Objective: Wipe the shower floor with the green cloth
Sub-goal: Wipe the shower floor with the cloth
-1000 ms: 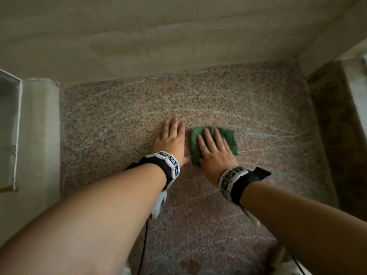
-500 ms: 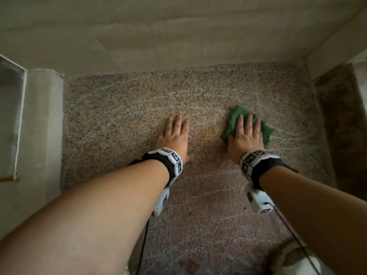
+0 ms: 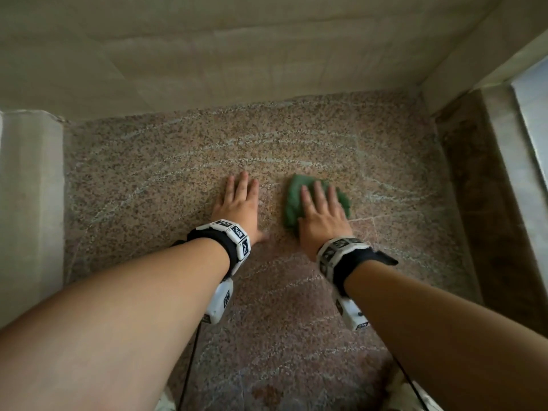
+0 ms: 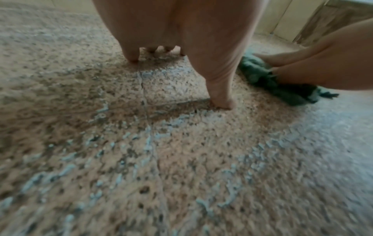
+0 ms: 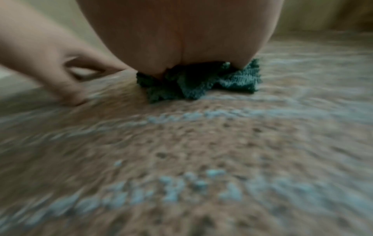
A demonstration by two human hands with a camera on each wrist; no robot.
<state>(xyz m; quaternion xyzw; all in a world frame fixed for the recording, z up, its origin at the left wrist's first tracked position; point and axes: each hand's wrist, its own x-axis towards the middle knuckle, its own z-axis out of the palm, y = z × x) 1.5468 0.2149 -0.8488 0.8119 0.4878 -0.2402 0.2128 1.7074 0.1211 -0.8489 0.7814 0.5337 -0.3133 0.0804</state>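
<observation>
The green cloth (image 3: 296, 200) lies bunched on the speckled shower floor (image 3: 148, 179), a little right of centre. My right hand (image 3: 321, 212) presses flat on it with straight fingers, covering most of it. The cloth (image 5: 201, 84) shows crumpled under the palm in the right wrist view, and at the right in the left wrist view as a dark green cloth (image 4: 260, 75). My left hand (image 3: 240, 203) rests flat on the bare floor just left of the cloth, fingers spread, holding nothing. Pale streaks of foam (image 4: 149, 140) cross the floor.
A beige tiled wall (image 3: 237, 54) closes the back. A low pale ledge (image 3: 29, 203) borders the left. A dark stone step (image 3: 489, 203) and a bright frame (image 3: 533, 120) run along the right. Cables (image 3: 189, 366) hang from the wrist devices.
My right hand slid the cloth right and away, then back left towards the left hand. The left hand has stayed planted on the floor.
</observation>
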